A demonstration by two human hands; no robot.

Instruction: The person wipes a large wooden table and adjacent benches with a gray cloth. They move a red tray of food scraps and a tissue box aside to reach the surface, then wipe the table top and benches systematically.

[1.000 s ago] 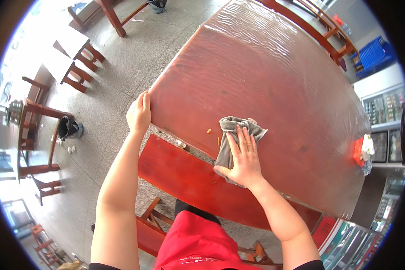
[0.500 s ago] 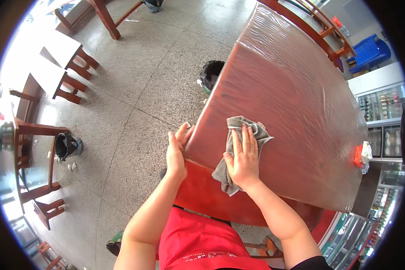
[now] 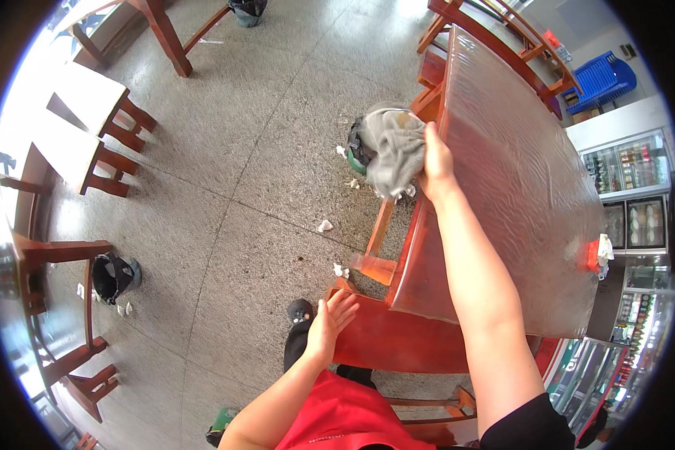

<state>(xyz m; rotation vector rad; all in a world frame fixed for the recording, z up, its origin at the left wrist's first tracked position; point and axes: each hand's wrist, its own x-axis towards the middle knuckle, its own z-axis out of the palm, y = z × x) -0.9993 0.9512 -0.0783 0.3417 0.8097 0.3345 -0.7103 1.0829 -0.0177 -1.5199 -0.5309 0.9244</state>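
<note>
Cloth [image 3: 392, 146] clasped in right hand [image 3: 438, 163] past table edge [image 3: 418, 247], over floor [image 3: 262, 157]; left hand [image 3: 330, 322] flat, empty

The right hand [image 3: 436, 163] grips a bunched grey cloth [image 3: 394, 146] just past the left edge of the reddish-brown desk [image 3: 517, 217], whose top lies under a wrinkled clear sheet [image 3: 495, 97]. The cloth, slightly blurred, partly hides a black-lined bin [image 3: 357, 155] on the floor [image 3: 277, 135] — crumpled white scraps [image 3: 325, 225] lie near it. The left hand [image 3: 330, 324] is open, near the end of a red bench [image 3: 397, 337] beside the desk. At the desk's right side sits a red container [image 3: 593, 256] with crumpled white material [image 3: 605, 249]. Farther right stands a glass-fronted fridge [image 3: 626, 165], with blue plastic chairs [image 3: 600, 81] beyond — and over to the left are white-topped stools [image 3: 90, 91] and another black-lined bin [image 3: 114, 277]. A red apron [image 3: 337, 412] shows at the bottom.
</note>
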